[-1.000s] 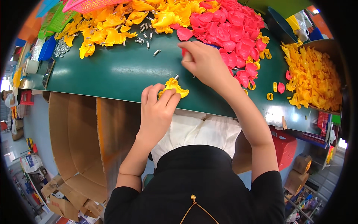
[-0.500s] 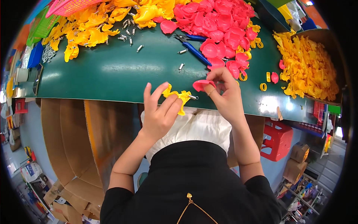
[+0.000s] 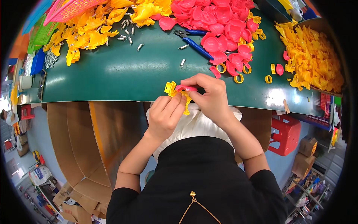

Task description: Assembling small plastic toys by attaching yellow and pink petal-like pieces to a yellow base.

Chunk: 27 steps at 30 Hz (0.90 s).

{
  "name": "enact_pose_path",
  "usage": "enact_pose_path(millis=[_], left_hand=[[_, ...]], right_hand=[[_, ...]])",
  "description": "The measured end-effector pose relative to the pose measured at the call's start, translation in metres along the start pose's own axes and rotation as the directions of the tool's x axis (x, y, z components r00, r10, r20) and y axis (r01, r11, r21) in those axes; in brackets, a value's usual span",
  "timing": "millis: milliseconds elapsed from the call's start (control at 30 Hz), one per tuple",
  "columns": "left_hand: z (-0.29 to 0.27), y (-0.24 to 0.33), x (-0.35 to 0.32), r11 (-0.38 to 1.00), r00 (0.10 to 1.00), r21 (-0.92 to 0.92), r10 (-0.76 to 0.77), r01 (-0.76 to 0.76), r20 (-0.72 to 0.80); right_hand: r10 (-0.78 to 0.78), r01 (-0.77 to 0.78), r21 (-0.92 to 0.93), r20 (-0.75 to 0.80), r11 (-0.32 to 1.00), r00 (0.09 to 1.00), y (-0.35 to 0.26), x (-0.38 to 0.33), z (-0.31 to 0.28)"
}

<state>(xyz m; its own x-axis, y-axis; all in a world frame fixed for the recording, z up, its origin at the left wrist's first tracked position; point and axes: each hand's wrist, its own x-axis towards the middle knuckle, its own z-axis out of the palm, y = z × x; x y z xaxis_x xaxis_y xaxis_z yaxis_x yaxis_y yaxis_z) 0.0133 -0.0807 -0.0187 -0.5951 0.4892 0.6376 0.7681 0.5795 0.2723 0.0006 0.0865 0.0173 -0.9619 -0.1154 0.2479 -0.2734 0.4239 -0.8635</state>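
Note:
Close to the table's front edge, my left hand (image 3: 164,115) is closed on a small yellow plastic part (image 3: 170,88) of irregular shape. My right hand (image 3: 209,94) pinches a curved pink plastic shell (image 3: 186,88) against the top of that part. The two pieces touch, and my fingers hide where they meet. Beyond my hands, a small metal spring-like piece (image 3: 182,63) lies on the green table (image 3: 112,82). Blue-handled cutting pliers (image 3: 197,46) rest farther back, beside a heap of pink shells (image 3: 212,22).
Yellow parts (image 3: 87,33) and small metal pieces (image 3: 126,31) are heaped at the back left. Yellow rings (image 3: 238,78) lie to the right. A cardboard box (image 3: 328,48) of yellow parts stands far right. Below the table are a large carton (image 3: 74,142) and a red stool (image 3: 285,136).
My right hand has moved left, bringing the pink shell from beside the yellow part onto it. My left fingers have curled in. The metal piece on the yellow part is now hidden.

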Motion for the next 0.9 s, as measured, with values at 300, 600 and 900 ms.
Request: enact_pose_path(millis=[300,600,900], left_hand=[[-0.001,0.0,0.0,1.0,1.0,-0.013,0.001,-0.001,0.003],[0.0,-0.003,-0.001,0.999,1.0,-0.051,-0.004,0.004,0.0],[-0.004,-0.008,0.001,0.998,0.999,-0.058,0.036,-0.034,0.035]], right_hand=[[0.0,0.008,0.062,-0.129,0.998,0.992,0.013,-0.009,0.017],[0.03,-0.014,0.104,-0.162,0.995,0.986,0.01,-0.01,0.021],[-0.04,0.061,-0.117,0.172,0.991,0.984,-0.004,0.007,-0.026]])
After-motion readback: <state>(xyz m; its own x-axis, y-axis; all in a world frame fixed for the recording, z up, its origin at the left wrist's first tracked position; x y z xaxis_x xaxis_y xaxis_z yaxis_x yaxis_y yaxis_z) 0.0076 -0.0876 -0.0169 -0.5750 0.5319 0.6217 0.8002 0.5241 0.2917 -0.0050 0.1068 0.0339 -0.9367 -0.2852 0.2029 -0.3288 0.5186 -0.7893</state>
